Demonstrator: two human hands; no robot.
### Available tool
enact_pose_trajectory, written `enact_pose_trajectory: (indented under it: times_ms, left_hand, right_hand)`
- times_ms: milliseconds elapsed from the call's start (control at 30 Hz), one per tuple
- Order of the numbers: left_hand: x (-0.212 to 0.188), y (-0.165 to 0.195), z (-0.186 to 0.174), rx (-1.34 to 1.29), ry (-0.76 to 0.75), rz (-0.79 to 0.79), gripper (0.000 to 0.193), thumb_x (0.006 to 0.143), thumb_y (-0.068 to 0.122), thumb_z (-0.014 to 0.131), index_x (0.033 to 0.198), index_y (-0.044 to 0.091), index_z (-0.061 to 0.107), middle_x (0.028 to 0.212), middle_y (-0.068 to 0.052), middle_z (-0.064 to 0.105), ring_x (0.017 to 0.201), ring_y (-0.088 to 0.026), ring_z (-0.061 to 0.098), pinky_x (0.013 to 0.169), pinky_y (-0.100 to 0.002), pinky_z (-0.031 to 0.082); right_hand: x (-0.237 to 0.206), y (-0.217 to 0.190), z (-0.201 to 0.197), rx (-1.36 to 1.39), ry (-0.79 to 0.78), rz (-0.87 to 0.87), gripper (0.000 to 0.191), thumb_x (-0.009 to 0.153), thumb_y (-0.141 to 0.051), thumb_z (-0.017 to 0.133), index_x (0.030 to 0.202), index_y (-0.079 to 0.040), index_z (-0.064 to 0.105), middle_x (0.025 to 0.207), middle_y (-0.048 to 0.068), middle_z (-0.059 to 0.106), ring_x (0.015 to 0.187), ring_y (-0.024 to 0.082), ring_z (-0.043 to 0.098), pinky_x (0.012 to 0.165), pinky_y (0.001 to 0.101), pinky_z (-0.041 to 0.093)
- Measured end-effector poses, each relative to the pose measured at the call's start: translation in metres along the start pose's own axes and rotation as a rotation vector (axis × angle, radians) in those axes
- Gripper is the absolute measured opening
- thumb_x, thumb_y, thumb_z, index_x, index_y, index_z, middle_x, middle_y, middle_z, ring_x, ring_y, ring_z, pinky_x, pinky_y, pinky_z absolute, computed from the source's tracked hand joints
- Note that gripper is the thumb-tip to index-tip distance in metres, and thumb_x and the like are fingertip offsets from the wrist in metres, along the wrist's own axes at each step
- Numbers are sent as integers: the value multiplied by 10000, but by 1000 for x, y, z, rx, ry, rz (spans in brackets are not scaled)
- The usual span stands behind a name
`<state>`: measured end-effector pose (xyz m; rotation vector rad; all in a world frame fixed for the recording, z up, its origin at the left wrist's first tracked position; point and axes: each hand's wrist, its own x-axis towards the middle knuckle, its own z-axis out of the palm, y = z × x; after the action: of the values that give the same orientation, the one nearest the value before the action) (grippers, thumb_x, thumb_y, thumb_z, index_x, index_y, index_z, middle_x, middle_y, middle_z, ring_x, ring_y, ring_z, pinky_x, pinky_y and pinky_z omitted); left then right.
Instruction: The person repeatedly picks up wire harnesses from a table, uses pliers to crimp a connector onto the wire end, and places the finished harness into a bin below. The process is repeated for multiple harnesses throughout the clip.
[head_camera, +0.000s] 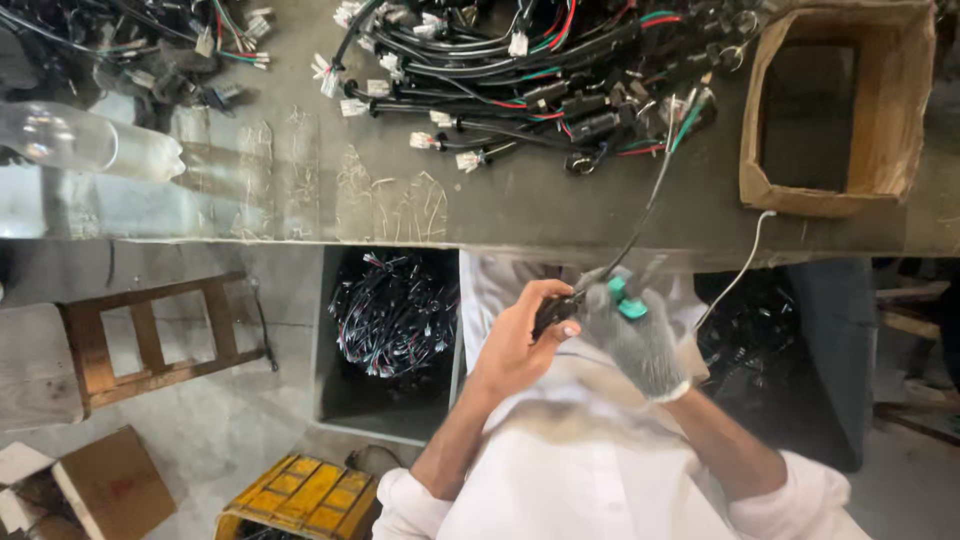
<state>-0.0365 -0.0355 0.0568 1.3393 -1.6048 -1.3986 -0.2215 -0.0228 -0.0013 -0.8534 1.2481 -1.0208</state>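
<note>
While my bare left hand (520, 335) pinches one cable (640, 215) and my gloved right (635, 335) grips a teal tool (628, 298), the pile (520, 70) waits and the bin (395, 310) holds others.

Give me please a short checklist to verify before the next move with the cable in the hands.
1. Left hand grips the black cable: ok.
2. Gloved right hand grips the teal tool: ok.
3. Tool meets the cable at the right place: cannot tell, the fingers hide the contact.
4. Cable runs free up to the pile on the table: cannot tell, it runs into the other wires.
5. Cardboard box within reach on the table: ok.
6. Bin with finished-looking bundles stands under the table edge: ok.
</note>
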Motion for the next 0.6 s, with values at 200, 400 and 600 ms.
enact_pose_trajectory:
  times_ms: [200, 400, 600]
  left_hand:
    - [-3, -8, 3, -171, -12, -131, 375, 988, 167, 682, 1303, 26, 535, 917, -47, 645, 820, -115, 553, 751, -275, 476]
    - [-12, -20, 6, -391, -78, -57, 358, 1062, 224, 630, 1316, -8, 531, 940, -22, 650, 906, -82, 588, 865, -247, 485]
    - [-13, -26, 10, -474, 0, -55, 372, 1065, 207, 642, 1350, -4, 528, 974, -31, 627, 933, -95, 580, 885, -264, 470]
  right_hand:
    - [-7, -2, -2, -521, -80, -145, 346, 898, -118, 697, 1214, -50, 571, 990, 119, 674, 895, 257, 664, 743, 378, 537]
    - [27, 1, -32, -834, -318, -448, 332, 794, -69, 738, 1096, -93, 601, 911, 151, 673, 857, 372, 663, 742, 459, 510]
    - [30, -6, -29, -844, -357, -384, 332, 773, -120, 773, 1059, -91, 606, 858, 152, 688, 809, 401, 684, 652, 478, 510]
